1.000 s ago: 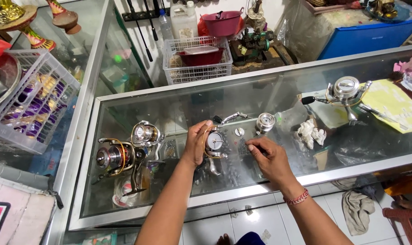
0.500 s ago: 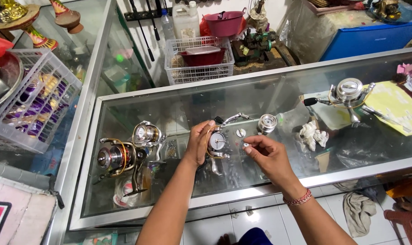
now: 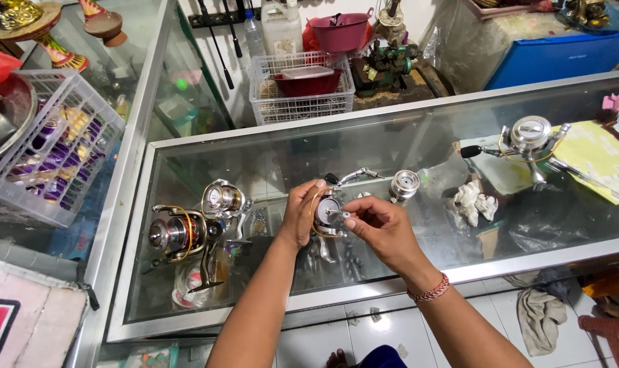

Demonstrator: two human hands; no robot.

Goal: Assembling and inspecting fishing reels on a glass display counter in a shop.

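Left hand (image 3: 301, 217) is wrapped around the left side of a silver fishing reel body (image 3: 327, 212), fingers curled, thumb up over the top edge. It holds the reel just above the glass counter (image 3: 391, 136), roughly centre of the case, near the front edge.

Right hand (image 3: 381, 228) has thumb and forefinger pressed together, pinching a small white part (image 3: 348, 215) right at the reel's face. Can't tell whether the part is touching the reel shaft or just beside it. Remaining fingers loosely curled. Red beaded bracelet (image 3: 429, 289) on that wrist.

On the glass around them:
- Reel handle (image 3: 356, 176) lies just far of the held reel, bent arm, dark knob at its left end.
- Silver spool (image 3: 405, 184) sits right of the handle, upright, apart from both hands.
- Crumpled white rag (image 3: 474, 202) further right.
- Two complete spinning reels (image 3: 193, 221) at left, one gold-trimmed, touching or nearly so.
- Another silver reel (image 3: 527, 136) far right, next to a yellow sheet (image 3: 596, 160).

Beyond the counter: white wire basket (image 3: 303, 99) holding a red tub.
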